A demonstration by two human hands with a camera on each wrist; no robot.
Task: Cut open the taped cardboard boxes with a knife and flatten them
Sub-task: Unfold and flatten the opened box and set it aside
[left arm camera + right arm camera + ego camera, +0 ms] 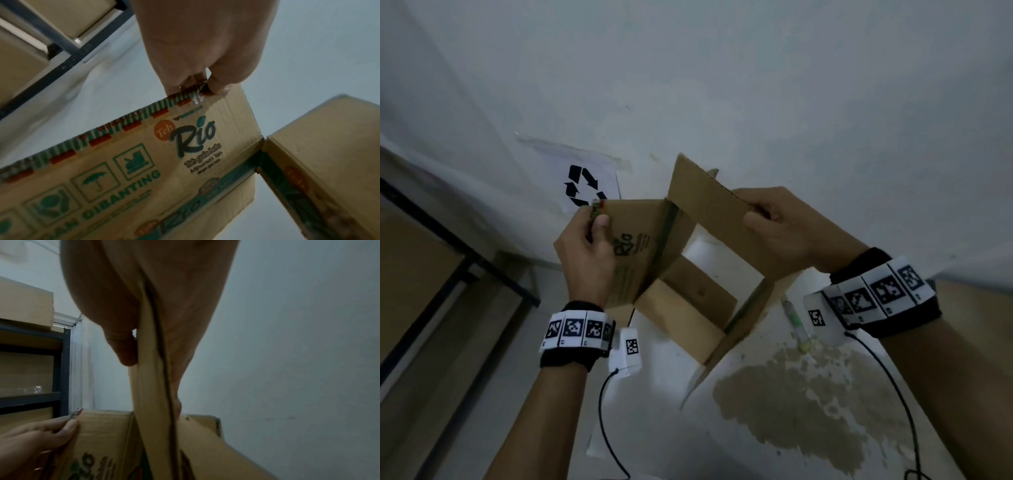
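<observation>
1. Head view: the person is holding the cardboard box (688,260) up in the air, above the white tabletop (774,445). The left hand (585,253) is pinching the edge of the printed panel and the right hand (777,229) is clamped on the plain panel. The box is already open at both ends, so I judge the cutting is finished and the flattening is in hand. A green pen-like thing (796,320), perhaps the knife, is lying on the tabletop.

2. Left wrist view: the thumb and fingers (218,86) are gripping the striped edge of the "Teh Rio" panel (144,162), near its corner.

3. Right wrist view: the cardboard edge (152,369) is passing between thumb and fingers. The next move, I think, is pushing opposite corners together so the sleeve is collapsing flat.
</observation>
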